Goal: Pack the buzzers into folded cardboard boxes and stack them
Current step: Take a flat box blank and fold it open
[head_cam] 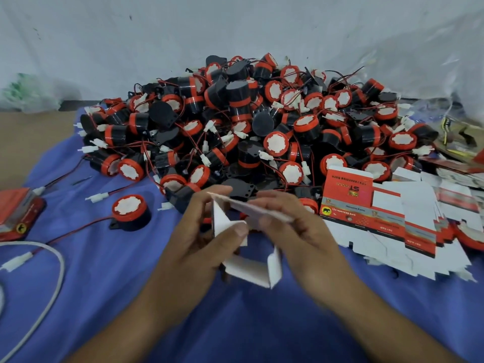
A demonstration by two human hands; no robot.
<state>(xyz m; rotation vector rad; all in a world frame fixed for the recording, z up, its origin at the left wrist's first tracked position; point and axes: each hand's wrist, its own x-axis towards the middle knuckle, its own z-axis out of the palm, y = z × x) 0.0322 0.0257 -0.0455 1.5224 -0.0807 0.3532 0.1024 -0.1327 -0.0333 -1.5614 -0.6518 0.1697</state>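
Note:
A big heap of black-and-red buzzers point(251, 121) with red wires and white plugs covers the far middle of the blue cloth point(110, 279). In front of it my left hand point(201, 231) and my right hand point(293, 226) both grip one partly folded white cardboard box point(251, 268), held above the cloth with its flaps loose. My left thumb presses a flap. A single buzzer point(131, 212) lies apart at the left. A packed red box point(18, 213) sits at the far left edge.
A fanned stack of flat printed box blanks point(387, 221) lies to the right of my hands. A white cable point(56, 271) curves over the cloth at the lower left. A pale sheet hangs behind the heap; clutter sits at the far right.

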